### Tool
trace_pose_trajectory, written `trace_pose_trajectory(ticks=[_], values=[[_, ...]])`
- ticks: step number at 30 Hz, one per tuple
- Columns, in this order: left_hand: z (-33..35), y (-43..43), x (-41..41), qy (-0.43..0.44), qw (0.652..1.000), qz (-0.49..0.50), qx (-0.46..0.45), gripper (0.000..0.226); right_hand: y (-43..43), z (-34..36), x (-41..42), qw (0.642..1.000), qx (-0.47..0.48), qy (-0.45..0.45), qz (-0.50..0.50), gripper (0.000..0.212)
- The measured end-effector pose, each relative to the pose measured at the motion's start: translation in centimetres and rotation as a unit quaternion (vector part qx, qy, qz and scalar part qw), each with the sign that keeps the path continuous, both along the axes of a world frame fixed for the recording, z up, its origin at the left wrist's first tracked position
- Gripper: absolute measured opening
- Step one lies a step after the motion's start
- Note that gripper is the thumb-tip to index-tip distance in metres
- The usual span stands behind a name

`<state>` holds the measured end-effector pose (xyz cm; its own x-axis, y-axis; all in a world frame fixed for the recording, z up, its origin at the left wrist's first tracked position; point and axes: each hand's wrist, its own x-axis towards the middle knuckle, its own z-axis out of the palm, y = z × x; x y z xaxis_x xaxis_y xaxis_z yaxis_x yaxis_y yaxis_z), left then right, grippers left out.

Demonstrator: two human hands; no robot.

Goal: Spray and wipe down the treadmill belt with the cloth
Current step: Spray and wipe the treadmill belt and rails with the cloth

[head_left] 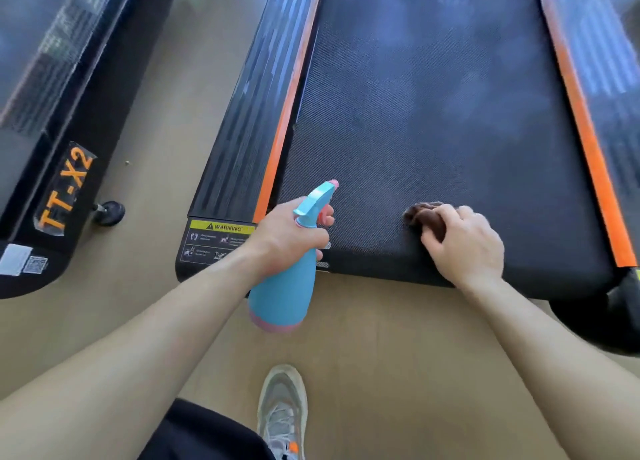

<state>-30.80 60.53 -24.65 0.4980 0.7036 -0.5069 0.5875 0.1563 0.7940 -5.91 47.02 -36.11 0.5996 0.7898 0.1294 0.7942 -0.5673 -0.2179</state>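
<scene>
The left hand (287,237) is wrapped in a closed grip around the neck of a spray bottle (284,286), fingers curled under the trigger. The bottle is turquoise with a pink base and pink nozzle tip; it hangs tilted, nozzle aimed forward over the near left corner of the treadmill belt (433,113). The right hand (464,241) is closed on a bunched brown cloth (427,217) and presses it flat against the belt near its rear edge, knuckles up; only a dark fold of cloth shows past the fingers. The belt is black with a fine woven texture and faint pale smears farther up. Orange strips (284,120) line both of its sides, beside ribbed black side rails (242,113). A yellow warning label (221,241) sits on the left rail's end. Below, a grey sneaker (282,411) stands on the tan floor (363,338). A second treadmill (62,182) marked FT-X2 lies to the left.
</scene>
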Motion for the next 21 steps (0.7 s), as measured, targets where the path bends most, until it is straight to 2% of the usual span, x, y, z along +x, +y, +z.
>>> trace_pose_trajectory(ticks=[3,5,8,11,14,21], values=[[0.9,-1.1,1.6,-0.007,0.999,-0.032,-0.008,0.049,1.7,0.2,-3.0,0.999,0.007,-0.011,0.030,0.028],[1.9,-1.8,2.2,-0.002,0.999,-0.034,0.002,0.046,2.4,-0.4,-6.1,0.994,0.010,-0.015,0.104,0.027],[3.0,-2.8,2.3,-0.016,0.999,0.020,0.020,0.036,2.0,-0.8,-7.7,0.981,0.009,-0.033,0.190,0.029],[2.8,-4.0,1.6,-0.010,0.997,0.067,0.040,0.045,1.4,-0.6,-5.4,0.993,0.022,-0.022,0.116,0.025],[2.1,-4.9,1.7,0.011,0.998,0.043,0.048,0.053,1.5,-0.3,-3.6,0.999,0.019,0.024,0.008,0.029],[-2.8,-4.1,1.0,0.010,0.999,-0.036,0.038,0.054,2.0,-2.1,-3.6,0.995,0.084,-0.052,-0.014,0.030]])
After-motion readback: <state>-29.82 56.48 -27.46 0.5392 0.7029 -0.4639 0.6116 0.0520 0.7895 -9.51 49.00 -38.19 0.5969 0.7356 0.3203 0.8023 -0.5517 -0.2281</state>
